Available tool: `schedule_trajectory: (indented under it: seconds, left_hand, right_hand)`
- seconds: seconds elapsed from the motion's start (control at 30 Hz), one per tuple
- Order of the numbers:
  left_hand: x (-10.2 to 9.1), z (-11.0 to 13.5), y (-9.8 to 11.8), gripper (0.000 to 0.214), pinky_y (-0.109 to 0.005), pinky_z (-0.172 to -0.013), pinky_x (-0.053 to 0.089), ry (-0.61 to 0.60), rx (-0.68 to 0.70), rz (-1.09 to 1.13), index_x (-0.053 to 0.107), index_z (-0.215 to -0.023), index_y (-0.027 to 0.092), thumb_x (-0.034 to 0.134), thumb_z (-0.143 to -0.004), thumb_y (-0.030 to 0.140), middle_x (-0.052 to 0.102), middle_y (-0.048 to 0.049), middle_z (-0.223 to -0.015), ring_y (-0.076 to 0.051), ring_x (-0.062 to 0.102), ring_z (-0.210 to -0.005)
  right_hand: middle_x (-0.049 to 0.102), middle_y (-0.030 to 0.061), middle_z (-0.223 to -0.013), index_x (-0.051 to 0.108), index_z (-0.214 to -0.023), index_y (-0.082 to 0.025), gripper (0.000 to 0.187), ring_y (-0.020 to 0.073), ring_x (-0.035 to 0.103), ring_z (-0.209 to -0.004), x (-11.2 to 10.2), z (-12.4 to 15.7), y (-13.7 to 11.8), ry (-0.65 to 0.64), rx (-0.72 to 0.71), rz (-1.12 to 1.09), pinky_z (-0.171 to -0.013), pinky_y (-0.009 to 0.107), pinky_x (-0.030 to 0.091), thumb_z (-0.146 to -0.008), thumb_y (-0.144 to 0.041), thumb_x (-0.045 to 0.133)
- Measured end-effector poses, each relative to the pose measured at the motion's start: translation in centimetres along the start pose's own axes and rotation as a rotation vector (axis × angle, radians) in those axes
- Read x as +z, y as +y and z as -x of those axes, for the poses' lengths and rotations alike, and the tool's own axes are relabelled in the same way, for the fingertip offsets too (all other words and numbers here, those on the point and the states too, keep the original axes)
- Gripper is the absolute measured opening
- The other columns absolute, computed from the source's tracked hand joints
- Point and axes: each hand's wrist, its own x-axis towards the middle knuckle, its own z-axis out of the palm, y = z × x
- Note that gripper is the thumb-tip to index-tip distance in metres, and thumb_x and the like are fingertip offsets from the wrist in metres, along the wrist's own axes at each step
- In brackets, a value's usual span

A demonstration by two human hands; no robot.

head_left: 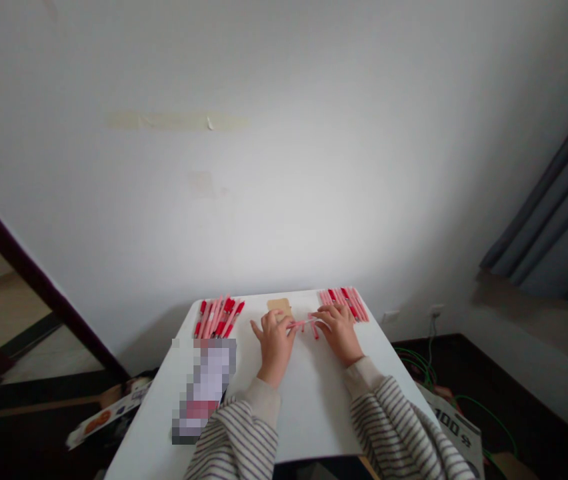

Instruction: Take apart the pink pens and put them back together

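Observation:
Over the far half of the white table (pixel 297 413), my two hands are close together with a slim pink pen (pixel 297 325) between them. My left hand (pixel 275 343) pinches its pink end between thumb and fingers. My right hand (pixel 339 335) has its fingertips closed at the thin, pale other end, whose exact kind is too small to make out. Just below that end lies a short red pen part (pixel 316 332), beside my right fingers. A tan square pad (pixel 279 306) rests behind my left hand, partly covered by its fingers.
Several red and pink pens (pixel 218 317) lie in a bunch at the back left; another row of pens (pixel 351 303) is at the back right. A blurred-out rectangular item (pixel 207 387) occupies the left side. The wall (pixel 284 200) rises behind the table; green cables (pixel 414 363) trail on the right floor.

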Motion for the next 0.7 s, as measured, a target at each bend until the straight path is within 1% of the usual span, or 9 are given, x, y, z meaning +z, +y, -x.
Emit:
schedule_trajectory:
  seconds: [0.2,0.33,0.47,0.57,0.7]
  left_hand:
    - [-0.1,0.0,0.0,0.014,-0.066,-0.111,0.011,0.009,0.007,0.003,0.071,-0.088,0.032,0.062,-0.08,0.039,0.056,-0.0033,-0.118,-0.023,0.046,-0.116]
    - [0.0,0.0,0.0,0.016,-0.066,-0.111,0.01,0.0,-0.004,0.005,0.071,-0.089,0.032,0.059,-0.081,0.04,0.056,-0.0041,-0.118,-0.024,0.045,-0.116]
    - [0.1,0.0,-0.2,0.016,-0.067,-0.109,0.014,0.027,-0.012,-0.014,0.07,-0.089,0.031,0.058,-0.082,0.039,0.056,-0.0035,-0.117,-0.024,0.046,-0.115]
    - [0.1,0.0,-0.3,0.016,-0.067,-0.108,0.014,0.037,-0.017,-0.031,0.07,-0.091,0.031,0.058,-0.083,0.038,0.056,-0.0041,-0.117,-0.025,0.046,-0.114]
    - [0.0,-0.1,-0.4,0.017,-0.066,-0.108,0.015,0.041,-0.039,-0.042,0.07,-0.092,0.032,0.057,-0.083,0.039,0.056,-0.0042,-0.117,-0.025,0.046,-0.114]
  right_hand:
    - [0.065,0.0029,-0.098,0.072,-0.097,-0.033,0.016,0.0235,0.045,-0.104,-0.3,0.0,-0.3,-0.016,0.008,0.005,-0.097,0.042,0.028,-0.086,-0.031,0.061]
    - [0.063,0.0039,-0.097,0.073,-0.094,-0.033,0.014,0.0229,0.046,-0.101,-0.4,0.0,-0.4,-0.009,0.034,0.022,-0.095,0.041,0.03,-0.086,-0.033,0.061]
    - [0.061,0.0035,-0.095,0.074,-0.092,-0.033,0.013,0.0224,0.046,-0.1,-0.2,0.0,-0.1,0.011,0.064,0.029,-0.098,0.041,0.028,-0.085,-0.031,0.063]
    - [0.061,0.0032,-0.094,0.074,-0.092,-0.034,0.014,0.0223,0.047,-0.099,0.0,0.0,0.3,0.017,0.08,0.03,-0.099,0.042,0.027,-0.085,-0.029,0.063]
    - [0.062,0.003,-0.093,0.074,-0.091,-0.035,0.015,0.0222,0.049,-0.098,0.4,-0.1,0.8,0.007,0.108,0.024,-0.097,0.042,0.029,-0.085,-0.029,0.062]
